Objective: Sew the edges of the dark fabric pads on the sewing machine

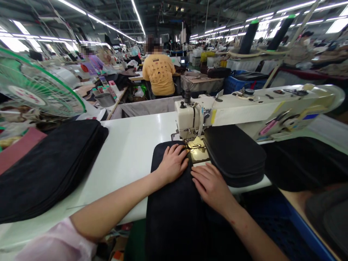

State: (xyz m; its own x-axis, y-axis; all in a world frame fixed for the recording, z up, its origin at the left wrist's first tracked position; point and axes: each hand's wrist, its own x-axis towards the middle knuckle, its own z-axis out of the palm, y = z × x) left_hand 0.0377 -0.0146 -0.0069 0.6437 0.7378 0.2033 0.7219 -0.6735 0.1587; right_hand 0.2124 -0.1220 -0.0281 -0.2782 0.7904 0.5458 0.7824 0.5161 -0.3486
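A long black fabric panel runs from the sewing machine toward me and hangs over the table's front edge. My left hand lies flat on the panel, fingers stretched toward the needle area. Along the panel's right edge, just below the brass-coloured needle plate, rests my right hand with fingers extended and slightly spread. The panel's far edge lies beside the presser foot; my left fingers partly hide that spot. Right of the plate, under the machine arm, sits a stack of black rounded panels.
A thick pile of black panels lies on the white table at left, near a green fan. More black pieces and a blue crate are at right. A person in a yellow shirt sits ahead.
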